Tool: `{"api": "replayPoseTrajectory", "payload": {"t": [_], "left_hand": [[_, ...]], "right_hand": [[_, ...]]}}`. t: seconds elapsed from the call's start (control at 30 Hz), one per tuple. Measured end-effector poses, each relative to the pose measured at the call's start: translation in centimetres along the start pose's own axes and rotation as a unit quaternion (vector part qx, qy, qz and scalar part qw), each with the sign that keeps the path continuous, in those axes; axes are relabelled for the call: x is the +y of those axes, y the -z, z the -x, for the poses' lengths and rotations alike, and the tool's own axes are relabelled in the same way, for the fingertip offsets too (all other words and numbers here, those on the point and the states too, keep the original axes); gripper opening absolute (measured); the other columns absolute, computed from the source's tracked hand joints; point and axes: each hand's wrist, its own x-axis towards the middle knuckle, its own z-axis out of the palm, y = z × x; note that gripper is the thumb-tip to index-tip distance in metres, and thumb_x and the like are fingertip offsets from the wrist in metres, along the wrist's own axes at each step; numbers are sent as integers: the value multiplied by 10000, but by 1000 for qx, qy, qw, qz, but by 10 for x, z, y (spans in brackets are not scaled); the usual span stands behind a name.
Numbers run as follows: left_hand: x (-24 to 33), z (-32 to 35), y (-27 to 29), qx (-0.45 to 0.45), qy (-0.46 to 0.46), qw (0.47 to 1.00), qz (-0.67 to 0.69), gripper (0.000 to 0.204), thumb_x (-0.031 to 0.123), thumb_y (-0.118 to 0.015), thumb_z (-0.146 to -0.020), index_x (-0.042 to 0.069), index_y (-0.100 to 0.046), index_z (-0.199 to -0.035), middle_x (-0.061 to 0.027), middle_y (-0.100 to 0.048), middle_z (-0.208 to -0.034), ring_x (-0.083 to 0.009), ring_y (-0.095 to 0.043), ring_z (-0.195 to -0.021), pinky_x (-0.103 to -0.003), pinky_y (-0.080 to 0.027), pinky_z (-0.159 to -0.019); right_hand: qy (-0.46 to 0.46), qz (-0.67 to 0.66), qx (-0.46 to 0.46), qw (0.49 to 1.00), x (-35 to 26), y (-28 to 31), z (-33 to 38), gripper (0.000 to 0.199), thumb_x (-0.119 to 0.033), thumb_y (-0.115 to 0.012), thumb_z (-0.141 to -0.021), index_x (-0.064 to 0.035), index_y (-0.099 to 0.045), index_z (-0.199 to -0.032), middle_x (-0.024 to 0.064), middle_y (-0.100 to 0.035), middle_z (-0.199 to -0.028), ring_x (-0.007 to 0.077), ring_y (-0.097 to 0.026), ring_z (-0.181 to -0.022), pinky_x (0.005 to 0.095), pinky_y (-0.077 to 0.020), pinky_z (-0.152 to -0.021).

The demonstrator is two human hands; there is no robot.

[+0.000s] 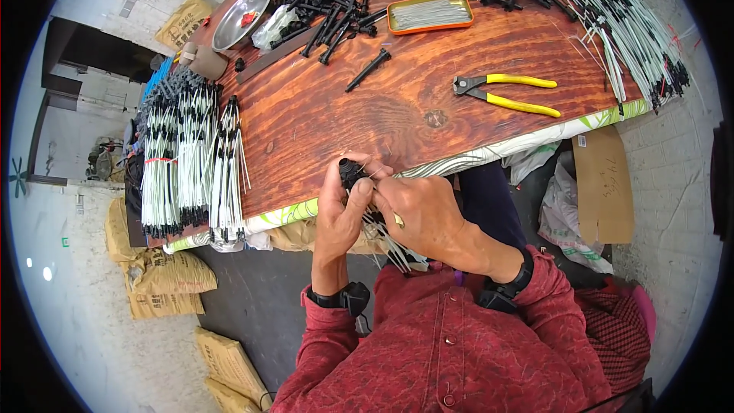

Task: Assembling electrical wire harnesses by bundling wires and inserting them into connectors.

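Far left of my view, brown sacks [172, 271] slump by the wall, and above them pale rods [180, 164] stand bundled on the table's left end. Upper left, there's a metal dish [243, 21]. Now dead centre, at the table's [321, 138] near edge: my left hand [338, 206] has its fingers curled round a black part [349, 174], thumb closed against its near side. Right beside it comes my right hand [428, 210], fingers bent well in and up against that part; a thin wire [365, 164] shows by the fingertips, but I can't tell what they grip. Pale strips [397, 251] hang below the hands. Top centre, an orange tray [432, 29] holds thin pins; right of centre, yellow-handled pliers [505, 95] lie on the wood, handles spread. Far right, cardboard [604, 183] leans below, more rods [634, 34] above.
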Motion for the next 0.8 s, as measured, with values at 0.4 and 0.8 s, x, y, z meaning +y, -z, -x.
{"api": "replayPoseTrajectory", "payload": {"t": [0.4, 0.8], "left_hand": [[-1, 5, 9, -28, -20, 997, 64, 464, 353, -686, -949, 17, -508, -1215, -156, -641, -1019, -339, -606, -1072, -491, -474, -977], [-16, 9, 22, -1, -23, 999, 24, 494, 366, -682, -948, 7, -510, -1239, -170, -670, -1061, -362, -607, -1112, -499, -463, -1001]], "right_hand": [[-20, -187, -8, 982, 3, 7, 11, 110, -95, -689, -901, 0, -647, -865, 189, -627, -725, 372, -645, -633, 405, -486, -540], [5, -150, 78, 986, 3, -13, 13, 52, -51, -676, -877, -17, -642, -856, 165, -614, -706, 347, -644, -619, 406, -480, -520]]}}
